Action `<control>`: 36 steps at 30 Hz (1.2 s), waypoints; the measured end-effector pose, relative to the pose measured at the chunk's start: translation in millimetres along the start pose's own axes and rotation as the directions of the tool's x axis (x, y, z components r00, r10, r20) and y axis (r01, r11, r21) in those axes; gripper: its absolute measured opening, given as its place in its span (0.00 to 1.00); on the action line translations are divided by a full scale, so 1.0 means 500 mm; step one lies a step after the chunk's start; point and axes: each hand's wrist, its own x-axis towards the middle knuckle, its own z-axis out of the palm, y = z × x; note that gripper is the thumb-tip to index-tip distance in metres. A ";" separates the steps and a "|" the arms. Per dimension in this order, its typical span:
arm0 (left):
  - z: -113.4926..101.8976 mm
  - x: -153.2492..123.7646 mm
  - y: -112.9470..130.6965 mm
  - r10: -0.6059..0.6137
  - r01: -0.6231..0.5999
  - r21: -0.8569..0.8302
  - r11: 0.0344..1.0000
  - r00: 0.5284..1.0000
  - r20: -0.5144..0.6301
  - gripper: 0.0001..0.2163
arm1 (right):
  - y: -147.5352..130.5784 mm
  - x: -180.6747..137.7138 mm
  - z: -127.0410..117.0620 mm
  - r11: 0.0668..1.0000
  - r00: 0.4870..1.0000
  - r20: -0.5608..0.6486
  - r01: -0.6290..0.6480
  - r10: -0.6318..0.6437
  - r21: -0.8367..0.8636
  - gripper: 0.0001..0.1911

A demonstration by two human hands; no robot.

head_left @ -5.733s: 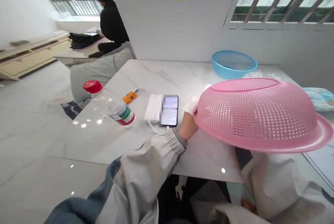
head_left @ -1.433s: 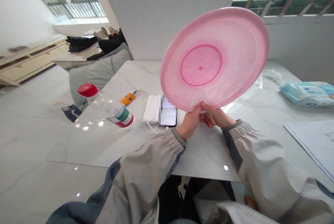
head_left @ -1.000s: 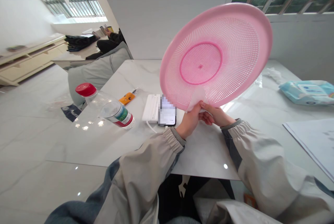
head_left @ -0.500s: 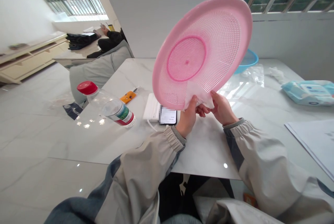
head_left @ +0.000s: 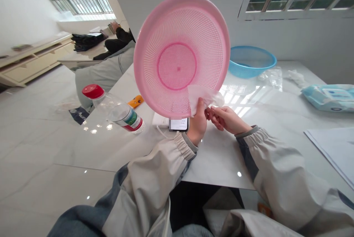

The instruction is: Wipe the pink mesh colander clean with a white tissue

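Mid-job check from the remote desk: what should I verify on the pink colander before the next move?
1. Left hand gripping the rim of the pink plastic colander, held up off the table: ok.
2. White wipe folded over the rim: ok.
3. Right hand firmly holding the wipe: cannot tell.
4. Dark smartphone clear of the left hand: not ok, directly behind it.
5. Blue plastic basket apart from the hands: ok.
6. Colander clean: cannot tell.
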 end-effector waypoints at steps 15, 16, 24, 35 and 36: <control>0.006 -0.015 0.002 0.104 -0.114 0.135 0.984 0.991 0.081 0.15 | 0.007 0.008 0.027 0.953 0.958 -0.287 0.114 -0.030 0.282 0.28; 0.006 -0.016 0.000 0.115 -0.129 0.160 0.979 0.989 0.092 0.13 | 0.006 0.008 0.027 0.950 0.950 -0.309 0.132 -0.039 0.285 0.26; 0.010 -0.015 -0.001 0.152 -0.159 0.069 0.985 0.984 0.090 0.15 | 0.005 0.013 0.010 0.935 0.905 -0.420 0.207 -0.071 0.287 0.18; 0.001 0.010 -0.010 0.200 -0.207 -0.028 0.978 0.967 -0.160 0.24 | 0.015 0.022 -0.020 0.940 0.780 -0.615 0.287 -0.118 0.184 0.23; 0.001 0.009 -0.009 0.194 -0.200 -0.025 0.979 0.968 -0.159 0.25 | 0.015 0.023 -0.020 0.935 0.771 -0.624 0.303 -0.128 0.182 0.24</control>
